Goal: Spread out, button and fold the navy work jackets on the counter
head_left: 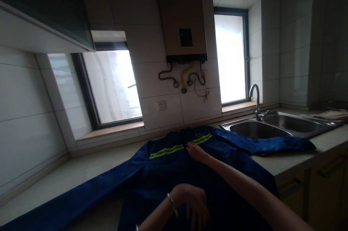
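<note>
**Blue jacket spread beneath both hands**

The jacket lies front up on the worktop, its body running away from the person, sleeves stretched to either side. The right hand touches the chest between the reflective stripes; whether it pinches cloth, I cannot tell. The left hand, nearer the person, is bent downward over the lower front, its grip unclear. One sleeve reaches the sink.
</note>
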`<control>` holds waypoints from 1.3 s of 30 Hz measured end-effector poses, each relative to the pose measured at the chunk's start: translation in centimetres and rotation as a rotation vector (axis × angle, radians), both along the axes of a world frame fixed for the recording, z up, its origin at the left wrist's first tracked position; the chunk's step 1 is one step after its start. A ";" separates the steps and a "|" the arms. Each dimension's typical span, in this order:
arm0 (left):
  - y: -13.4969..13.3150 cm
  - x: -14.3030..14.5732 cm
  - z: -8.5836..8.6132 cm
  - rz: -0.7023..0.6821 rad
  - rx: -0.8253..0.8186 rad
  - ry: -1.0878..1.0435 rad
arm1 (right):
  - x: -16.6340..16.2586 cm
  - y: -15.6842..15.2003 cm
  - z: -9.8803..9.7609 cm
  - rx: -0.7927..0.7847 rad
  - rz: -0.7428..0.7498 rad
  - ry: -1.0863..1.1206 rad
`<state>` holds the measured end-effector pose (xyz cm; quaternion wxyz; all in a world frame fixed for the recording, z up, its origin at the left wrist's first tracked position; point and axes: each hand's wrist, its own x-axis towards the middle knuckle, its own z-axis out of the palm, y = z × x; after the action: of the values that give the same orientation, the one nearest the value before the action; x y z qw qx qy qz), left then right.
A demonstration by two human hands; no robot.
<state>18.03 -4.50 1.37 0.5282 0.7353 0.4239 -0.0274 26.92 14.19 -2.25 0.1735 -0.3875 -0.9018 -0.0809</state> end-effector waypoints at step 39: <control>8.0 -7.3 -4.9 0.496 1.158 0.111 | -5.7 11.5 -1.1 -0.429 -0.220 0.215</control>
<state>10.72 3.54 -3.57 0.0126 0.7793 0.5546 0.2915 21.19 25.64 -3.40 0.1727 -0.5177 -0.8270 0.1353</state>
